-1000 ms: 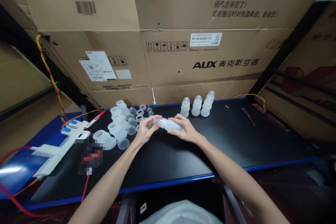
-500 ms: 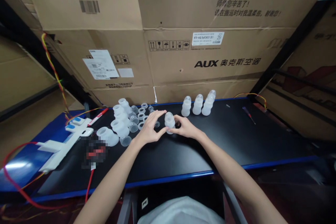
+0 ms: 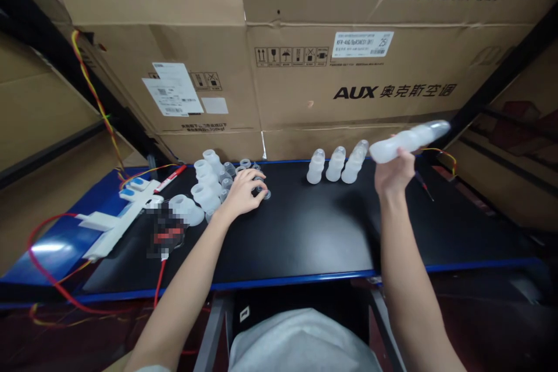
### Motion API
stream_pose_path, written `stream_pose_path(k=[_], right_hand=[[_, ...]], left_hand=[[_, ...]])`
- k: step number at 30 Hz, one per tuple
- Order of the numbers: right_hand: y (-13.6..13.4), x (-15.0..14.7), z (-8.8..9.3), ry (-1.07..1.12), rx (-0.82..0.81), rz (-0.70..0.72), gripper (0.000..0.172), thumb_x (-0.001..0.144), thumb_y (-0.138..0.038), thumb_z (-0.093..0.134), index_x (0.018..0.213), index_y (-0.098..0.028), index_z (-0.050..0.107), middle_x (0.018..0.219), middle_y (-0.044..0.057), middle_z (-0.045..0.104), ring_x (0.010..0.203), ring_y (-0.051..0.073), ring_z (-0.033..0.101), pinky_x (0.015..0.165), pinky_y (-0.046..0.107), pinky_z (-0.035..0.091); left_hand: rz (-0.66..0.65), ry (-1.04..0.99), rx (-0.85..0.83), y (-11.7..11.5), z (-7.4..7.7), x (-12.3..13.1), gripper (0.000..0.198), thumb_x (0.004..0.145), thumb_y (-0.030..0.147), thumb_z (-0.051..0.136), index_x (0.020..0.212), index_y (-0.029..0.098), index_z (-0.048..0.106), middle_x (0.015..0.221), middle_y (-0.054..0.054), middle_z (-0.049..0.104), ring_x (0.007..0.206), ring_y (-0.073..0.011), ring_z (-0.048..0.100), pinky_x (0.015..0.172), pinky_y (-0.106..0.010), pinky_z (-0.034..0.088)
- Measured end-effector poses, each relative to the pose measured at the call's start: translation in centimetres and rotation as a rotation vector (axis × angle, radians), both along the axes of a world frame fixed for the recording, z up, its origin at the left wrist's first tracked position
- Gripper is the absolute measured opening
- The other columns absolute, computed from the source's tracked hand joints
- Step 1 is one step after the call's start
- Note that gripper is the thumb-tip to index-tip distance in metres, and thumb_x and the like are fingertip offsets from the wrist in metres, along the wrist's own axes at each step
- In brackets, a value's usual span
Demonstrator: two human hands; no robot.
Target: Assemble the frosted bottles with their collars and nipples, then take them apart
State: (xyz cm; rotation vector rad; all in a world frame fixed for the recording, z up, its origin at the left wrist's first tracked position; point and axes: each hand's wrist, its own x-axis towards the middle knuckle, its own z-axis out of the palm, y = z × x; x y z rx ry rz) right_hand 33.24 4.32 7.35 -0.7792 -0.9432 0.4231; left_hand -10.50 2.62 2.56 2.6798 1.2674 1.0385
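On the right, my right hand (image 3: 396,174) is closed around a milky-white baby bottle (image 3: 403,142) with a clear cap. It holds the bottle up off the table, lying nearly sideways with the cap end to the right. My left hand (image 3: 244,193) is low over the small clear parts at left centre, fingers curled but apart. Near its fingertips sits a small clear disc-like piece (image 3: 267,193); I see no grip on it. Several capped bottles (image 3: 317,167) stand upright at the back. Open white bottle bodies (image 3: 204,195) are grouped left of my left hand, beside clear caps (image 3: 225,183) and rings (image 3: 245,163).
A white power strip (image 3: 124,218) with cables and a red marker (image 3: 171,178) lie on the left, near a pixelated dark object (image 3: 169,232). A screwdriver (image 3: 425,186) lies at the right. Large cardboard (image 3: 296,87) stands behind the black table (image 3: 296,244).
My right hand has lifted the bottle from between both hands and carried it up and right, tilting it. My left hand has let go and shifted left to the small clear parts.
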Motion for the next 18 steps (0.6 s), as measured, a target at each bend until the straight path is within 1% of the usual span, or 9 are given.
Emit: stream_pose_path(k=[1,3,6,9,11,13,15,16,18], right_hand=[[0.4,1.2,-0.4,0.066,0.001,-0.125,0.044,0.090,-0.056,0.059,0.113,-0.020,0.067,0.107,0.007,0.070,0.100,0.023,0.071,0.078,0.034,0.059],[0.9,3.4,-1.5,0.050,-0.123,-0.354,0.043,0.084,-0.052,0.067,0.111,-0.019,0.066,0.104,0.006,0.069,0.093,0.023,0.070,0.077,0.035,0.059],[0.8,5.3,-3.7,-0.145,-0.474,-0.561,0.042,0.073,-0.050,0.079,0.097,-0.018,0.070,0.092,0.006,0.071,0.090,0.026,0.069,0.085,0.042,0.059],[0.5,5.4,-5.2,-0.334,-0.799,-0.575,0.041,0.067,-0.046,0.086,0.095,-0.019,0.074,0.093,0.009,0.075,0.092,0.030,0.071,0.093,0.048,0.057],[0.5,5.0,-5.7,-0.426,-0.895,-0.505,0.042,0.067,-0.044,0.086,0.100,-0.020,0.075,0.100,0.011,0.078,0.097,0.031,0.073,0.096,0.048,0.056],[0.7,4.9,-5.9,-0.496,-0.933,-0.419,0.043,0.070,-0.043,0.085,0.105,-0.020,0.075,0.106,0.014,0.078,0.102,0.033,0.074,0.098,0.048,0.056],[1.0,4.9,-6.0,-0.538,-0.948,-0.370,0.053,0.069,-0.041,0.085,0.115,-0.020,0.073,0.113,0.016,0.077,0.109,0.036,0.073,0.102,0.051,0.055],[1.0,4.9,-5.9,-0.548,-0.937,-0.379,0.063,0.066,-0.038,0.086,0.124,-0.020,0.069,0.120,0.017,0.075,0.115,0.038,0.071,0.105,0.054,0.053],[1.0,4.6,-5.5,-0.553,-0.841,-0.481,0.083,0.063,-0.031,0.085,0.141,-0.021,0.058,0.137,0.019,0.067,0.128,0.042,0.064,0.111,0.062,0.048]], left_hand=[[-0.005,-0.004,0.000,0.0,-0.1,0.0,0.009,0.089,0.019,0.072,0.083,0.025,0.076,0.121,-0.008,0.076,0.123,-0.0315,0.065,0.116,-0.058,0.044],[-0.006,-0.019,0.001,0.1,-0.1,0.0,0.010,0.090,0.018,0.070,0.085,0.024,0.075,0.121,-0.008,0.076,0.124,-0.0314,0.064,0.115,-0.057,0.045],[-0.003,-0.055,0.006,0.1,-0.3,0.3,0.009,0.093,0.020,0.069,0.088,0.024,0.075,0.122,-0.008,0.076,0.124,-0.0307,0.065,0.114,-0.055,0.047],[-0.016,-0.074,0.005,-0.1,-0.5,0.9,0.010,0.096,0.025,0.068,0.088,0.024,0.075,0.120,-0.008,0.076,0.123,-0.0302,0.065,0.112,-0.053,0.048],[-0.026,-0.070,-0.003,-0.3,-0.5,1.1,0.010,0.096,0.029,0.070,0.090,0.024,0.076,0.120,-0.008,0.076,0.122,-0.0306,0.066,0.112,-0.053,0.048],[-0.028,-0.049,-0.008,-0.4,0.0,0.9,0.009,0.094,0.031,0.071,0.094,0.025,0.077,0.121,-0.009,0.076,0.122,-0.0308,0.066,0.113,-0.053,0.047],[0.008,-0.029,0.004,-0.5,0.7,0.2,0.012,0.092,0.028,0.069,0.100,0.024,0.078,0.123,-0.008,0.077,0.122,-0.0303,0.066,0.114,-0.051,0.046],[0.041,-0.016,0.015,-0.6,1.1,-0.3,0.016,0.091,0.025,0.067,0.103,0.024,0.078,0.122,-0.008,0.077,0.121,-0.0300,0.066,0.114,-0.050,0.046],[0.131,0.022,0.035,-0.7,1.9,-1.2,0.024,0.087,0.019,0.063,0.107,0.022,0.077,0.119,-0.008,0.077,0.119,-0.0304,0.066,0.111,-0.049,0.047]])
